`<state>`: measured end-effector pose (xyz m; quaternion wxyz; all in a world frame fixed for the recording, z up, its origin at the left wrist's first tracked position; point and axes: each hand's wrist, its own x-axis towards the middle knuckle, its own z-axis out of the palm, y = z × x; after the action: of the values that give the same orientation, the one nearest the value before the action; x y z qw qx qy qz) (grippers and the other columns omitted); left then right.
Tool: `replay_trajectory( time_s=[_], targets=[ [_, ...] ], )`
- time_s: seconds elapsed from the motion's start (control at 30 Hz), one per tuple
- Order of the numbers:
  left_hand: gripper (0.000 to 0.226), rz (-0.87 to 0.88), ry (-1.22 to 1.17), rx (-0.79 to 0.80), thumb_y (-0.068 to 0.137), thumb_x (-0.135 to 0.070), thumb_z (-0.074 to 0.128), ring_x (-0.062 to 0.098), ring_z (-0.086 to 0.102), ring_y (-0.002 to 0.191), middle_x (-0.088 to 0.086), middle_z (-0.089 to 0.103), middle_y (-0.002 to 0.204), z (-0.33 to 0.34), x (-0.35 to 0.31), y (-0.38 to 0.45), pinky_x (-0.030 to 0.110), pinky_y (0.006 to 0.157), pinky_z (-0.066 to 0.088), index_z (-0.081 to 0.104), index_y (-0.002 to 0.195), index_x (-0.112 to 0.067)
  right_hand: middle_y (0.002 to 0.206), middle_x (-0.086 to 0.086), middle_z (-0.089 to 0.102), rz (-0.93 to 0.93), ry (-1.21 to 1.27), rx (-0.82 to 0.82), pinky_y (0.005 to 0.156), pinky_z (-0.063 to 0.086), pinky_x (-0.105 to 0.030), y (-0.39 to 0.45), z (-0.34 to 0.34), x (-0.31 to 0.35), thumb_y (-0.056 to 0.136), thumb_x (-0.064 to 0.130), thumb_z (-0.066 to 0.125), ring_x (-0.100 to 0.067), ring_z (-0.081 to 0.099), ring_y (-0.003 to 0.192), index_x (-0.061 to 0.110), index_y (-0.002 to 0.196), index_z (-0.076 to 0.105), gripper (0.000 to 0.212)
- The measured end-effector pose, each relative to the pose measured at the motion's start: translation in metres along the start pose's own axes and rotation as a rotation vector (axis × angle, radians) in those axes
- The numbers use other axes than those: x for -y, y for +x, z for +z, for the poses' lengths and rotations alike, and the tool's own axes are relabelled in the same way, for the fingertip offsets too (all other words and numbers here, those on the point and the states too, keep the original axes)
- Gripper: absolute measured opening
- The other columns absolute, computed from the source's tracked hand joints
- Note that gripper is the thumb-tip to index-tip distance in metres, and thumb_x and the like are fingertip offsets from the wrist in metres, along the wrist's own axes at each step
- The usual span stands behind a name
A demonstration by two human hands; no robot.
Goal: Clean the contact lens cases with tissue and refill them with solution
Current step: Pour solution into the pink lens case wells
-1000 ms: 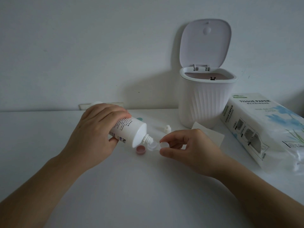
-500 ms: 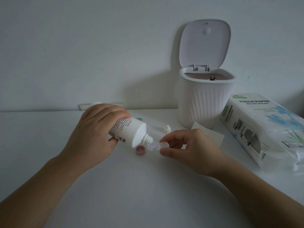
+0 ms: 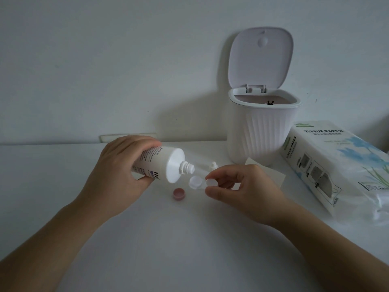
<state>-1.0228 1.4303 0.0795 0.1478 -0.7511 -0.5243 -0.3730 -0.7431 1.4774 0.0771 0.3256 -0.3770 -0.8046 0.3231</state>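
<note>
Head view: the left hand (image 3: 117,178) grips the solution bottle (image 3: 162,165), whose long axis is tipped with the open nozzle aimed right and slightly down. The nozzle has lifted off the lens case (image 3: 202,183) since half a second ago. The right hand (image 3: 242,188) pinches the case's right well, just below-right of the nozzle.

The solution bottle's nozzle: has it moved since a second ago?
Yes. The solution bottle has lifted up off the lens case, judged against the pink cap on the table; its nozzle no longer touches the well.
</note>
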Motion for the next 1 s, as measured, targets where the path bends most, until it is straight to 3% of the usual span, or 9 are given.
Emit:
replay_trajectory(
  time_s=[0.17,0.33,0.43,0.57,0.67,0.73,0.8,0.9,1.0],
  targets=[
    [0.073,-0.103,-0.098,-0.031,0.061,-0.004,0.093,0.01,0.055,0.116,-0.018,0.06,0.121,-0.002,-0.002,-0.002,0.039,0.097,0.048,0.063,0.125,-0.02,0.077,0.013,0.074,-0.001,0.03,-0.017,0.07,0.048,-0.008,-0.001,-0.001,0.001,0.08,0.028,0.082,0.005,0.066,0.071,0.025,0.097,0.079,0.017],
    [0.072,-0.282,-0.252,-0.064,0.065,-0.014,0.092,-0.014,0.055,0.108,-0.037,0.06,0.114,-0.005,-0.001,-0.004,-0.002,0.086,0.036,0.056,0.117,-0.049,0.08,0.009,0.076,-0.008,0.026,-0.004,0.072,0.05,-0.01,-0.001,-0.002,0.002,0.082,0.027,0.08,0.003,0.066,0.071,0.024,0.097,0.079,0.015],
    [0.067,-0.4,-0.358,-0.1,0.065,-0.024,0.094,-0.018,0.057,0.108,-0.037,0.064,0.113,-0.006,0.001,-0.003,0.005,0.081,0.042,0.058,0.113,-0.052,0.081,0.009,0.076,0.004,0.02,0.003,0.073,0.051,-0.012,-0.001,-0.002,0.002,0.082,0.028,0.08,0.003,0.066,0.072,0.025,0.097,0.079,0.016],
    [0.071,-0.532,-0.491,-0.146,0.062,-0.023,0.096,-0.009,0.062,0.11,-0.029,0.068,0.116,-0.005,0.007,-0.001,0.022,0.089,0.048,0.061,0.121,-0.039,0.08,0.01,0.075,0.01,0.013,0.007,0.072,0.049,-0.011,0.0,-0.002,0.003,0.081,0.027,0.081,0.004,0.065,0.071,0.026,0.096,0.079,0.015],
    [0.071,-0.618,-0.563,-0.163,0.055,-0.041,0.087,0.0,0.064,0.112,-0.022,0.07,0.118,-0.005,0.009,0.0,0.032,0.084,0.052,0.063,0.121,-0.037,0.082,0.011,0.076,0.014,0.009,0.019,0.072,0.047,-0.01,0.0,-0.002,0.003,0.081,0.027,0.08,0.005,0.065,0.073,0.027,0.095,0.079,0.015],
    [0.067,-0.661,-0.577,-0.17,0.053,-0.049,0.082,0.001,0.066,0.102,-0.02,0.072,0.114,-0.005,0.012,0.0,0.027,0.061,0.048,0.064,0.116,-0.038,0.083,0.012,0.076,0.017,0.002,0.028,0.072,0.046,-0.01,-0.001,-0.003,0.003,0.08,0.028,0.08,0.005,0.065,0.073,0.029,0.095,0.078,0.015],
    [0.061,-0.703,-0.589,-0.175,0.054,-0.048,0.082,-0.001,0.065,0.085,-0.017,0.074,0.107,-0.004,0.014,0.001,0.019,0.048,0.037,0.065,0.112,-0.037,0.083,0.011,0.075,0.018,-0.009,0.04,0.073,0.047,-0.012,-0.001,-0.003,0.003,0.081,0.03,0.08,0.003,0.065,0.074,0.03,0.096,0.078,0.015],
    [0.053,-0.757,-0.614,-0.175,0.061,-0.035,0.086,-0.005,0.062,0.068,-0.014,0.076,0.101,-0.001,0.018,0.0,0.008,0.041,0.035,0.068,0.11,-0.033,0.081,0.011,0.074,0.02,-0.013,0.041,0.072,0.046,-0.01,-0.001,-0.003,0.002,0.08,0.029,0.081,0.004,0.064,0.073,0.03,0.096,0.078,0.016],
    [0.044,-0.786,-0.621,-0.17,0.072,-0.022,0.088,-0.006,0.065,0.069,-0.014,0.076,0.104,0.002,0.022,-0.001,0.007,0.041,0.036,0.069,0.111,-0.031,0.081,0.009,0.074,0.018,-0.02,0.048,0.072,0.046,-0.01,-0.001,-0.003,0.002,0.081,0.028,0.081,0.004,0.063,0.073,0.028,0.098,0.078,0.017]
  ],
)
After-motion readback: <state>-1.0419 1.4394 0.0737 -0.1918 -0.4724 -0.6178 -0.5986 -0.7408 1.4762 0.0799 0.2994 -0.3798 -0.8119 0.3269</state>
